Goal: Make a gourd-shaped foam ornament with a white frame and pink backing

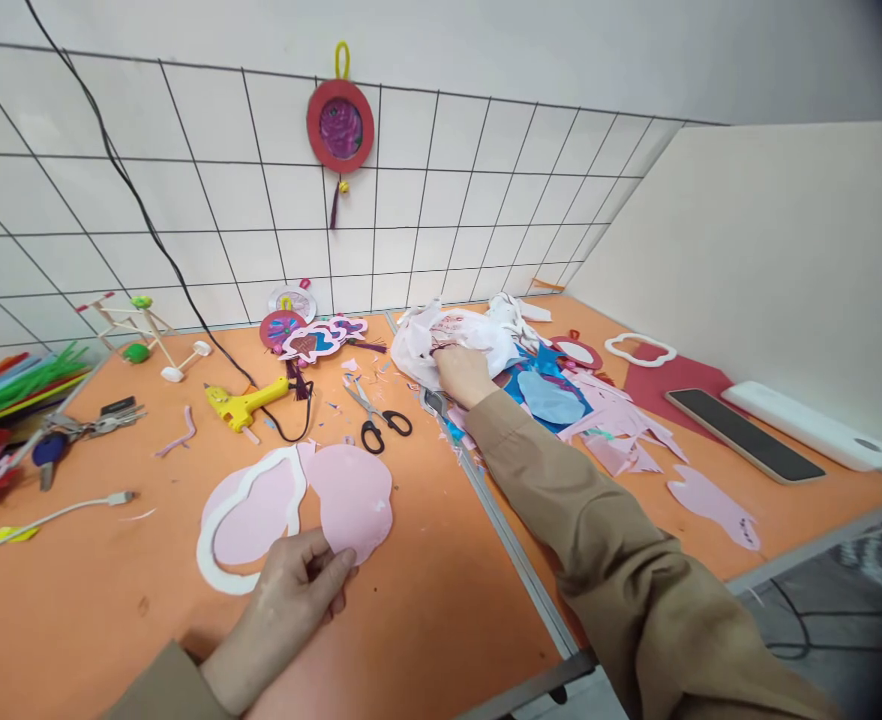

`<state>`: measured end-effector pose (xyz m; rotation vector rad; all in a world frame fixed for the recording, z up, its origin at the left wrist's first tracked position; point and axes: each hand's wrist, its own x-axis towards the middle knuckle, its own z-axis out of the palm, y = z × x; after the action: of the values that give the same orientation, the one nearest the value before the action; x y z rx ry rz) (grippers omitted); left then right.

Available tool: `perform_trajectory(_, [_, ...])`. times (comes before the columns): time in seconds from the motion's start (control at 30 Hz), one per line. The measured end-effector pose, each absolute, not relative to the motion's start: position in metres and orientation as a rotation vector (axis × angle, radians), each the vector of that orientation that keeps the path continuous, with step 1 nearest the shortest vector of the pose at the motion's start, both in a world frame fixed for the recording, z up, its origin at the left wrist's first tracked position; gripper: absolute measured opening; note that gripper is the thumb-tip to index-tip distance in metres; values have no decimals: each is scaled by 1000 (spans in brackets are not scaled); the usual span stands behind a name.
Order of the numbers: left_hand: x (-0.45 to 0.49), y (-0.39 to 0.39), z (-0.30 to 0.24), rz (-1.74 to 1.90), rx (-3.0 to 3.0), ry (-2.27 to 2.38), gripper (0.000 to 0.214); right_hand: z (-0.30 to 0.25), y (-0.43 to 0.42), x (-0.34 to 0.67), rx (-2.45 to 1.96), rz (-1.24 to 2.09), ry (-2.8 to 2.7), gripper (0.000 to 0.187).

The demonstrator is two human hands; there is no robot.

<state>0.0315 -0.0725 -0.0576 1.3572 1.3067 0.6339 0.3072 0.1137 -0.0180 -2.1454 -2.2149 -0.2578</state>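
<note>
My left hand [291, 590] pinches the lower edge of a pink paper cutout [355, 495], thumb on top. Beside that hand lies a white wavy-edged frame [216, 560] on another pink cutout [250, 515]. My right hand [462, 375] reaches into a crumpled white plastic bag [418, 340] at the back of the table, and its fingers are hidden there. Black-handled scissors [372, 412] lie partly open between the two hands. Pink paper scraps [621, 415] and blue pieces [546, 395] are heaped to the right of the bag.
A yellow glue gun [246, 403], keys [100, 420] and a white cable [58, 515] lie at left. Decorated cutouts [317, 340] sit at the back. A phone [745, 435] and a long white case [808, 425] are at right. A metal seam [520, 565] divides the orange table [426, 620].
</note>
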Motion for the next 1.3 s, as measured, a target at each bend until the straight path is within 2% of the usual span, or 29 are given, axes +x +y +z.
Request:
perform_trajectory(0.27, [30,-71,-58,581,1440,1239,32,-15,117,319,-2196,-280,-2052,37])
perform_trajectory(0.53, [32,-71,-55,565,1464,1201,31,7,88,284,-1909,-463,-2049,40])
perform_trajectory(0.83, [29,-76,-54,609,1628,1124,28,2,44,224,-1372,465,-2550,18])
perform_trajectory(1.07, [24,-76,-53,828,2000,953,27,-1,38,224,-1286,811,-2619,38])
perform_trajectory(1.13, [24,-76,-54,851,2051,907,26,-1,43,226,-1264,792,-2636,31])
perform_trajectory(1.2, [26,-76,-55,849,2077,870,25,1,52,224,-1288,606,-2633,24])
perform_trajectory(1.3, [27,-76,-55,822,2076,851,23,3,80,212,-1336,272,-2591,25])
